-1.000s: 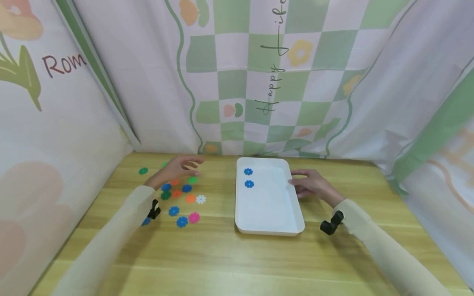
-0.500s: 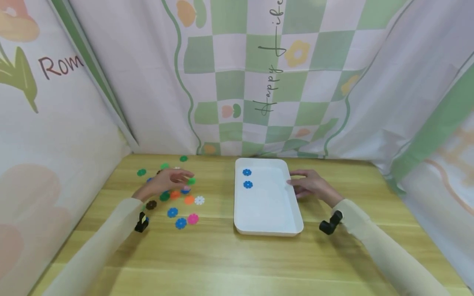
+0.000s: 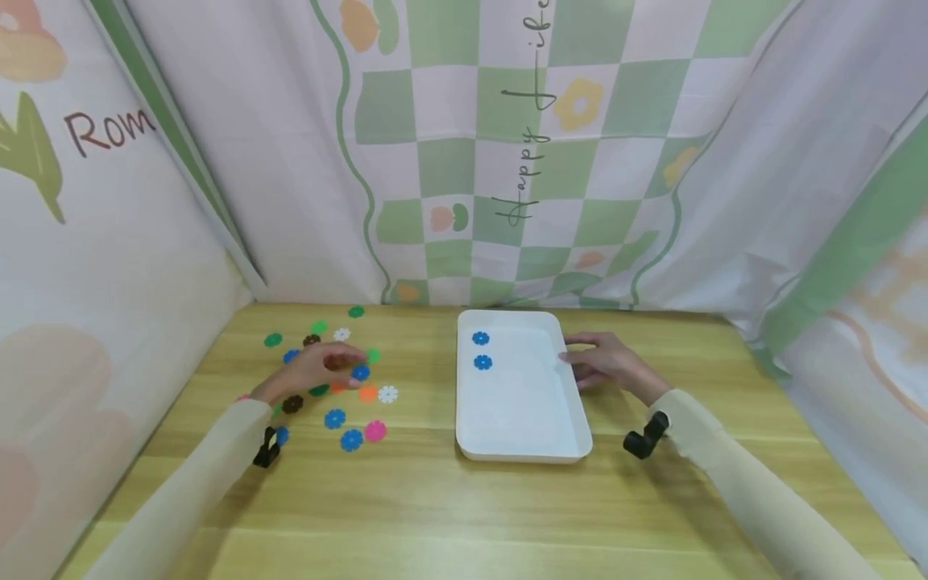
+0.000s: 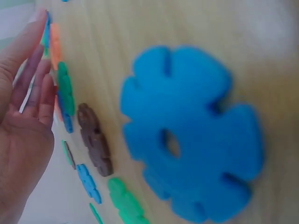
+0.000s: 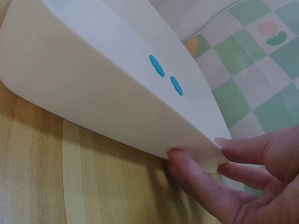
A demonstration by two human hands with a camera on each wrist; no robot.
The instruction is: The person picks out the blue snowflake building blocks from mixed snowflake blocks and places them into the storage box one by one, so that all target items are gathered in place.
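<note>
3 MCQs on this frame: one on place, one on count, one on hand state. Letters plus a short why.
1. Where do the loose flower discs lie?
A. left of the tray on the table
B. right of the tray
C. stacked in the tray

2. How many blue discs are in the tray?
A. none
B. two
C. five

3. What is the right hand doing?
A. hanging in the air
B. pinching a disc
C. holding the tray's right rim

Answers:
1 A: the loose flower discs are scattered on the table left of the white tray, around the left hand.
2 B: two blue discs sit near the tray's far left corner.
3 C: the right hand has fingers on the rim, thumb over it.
</note>
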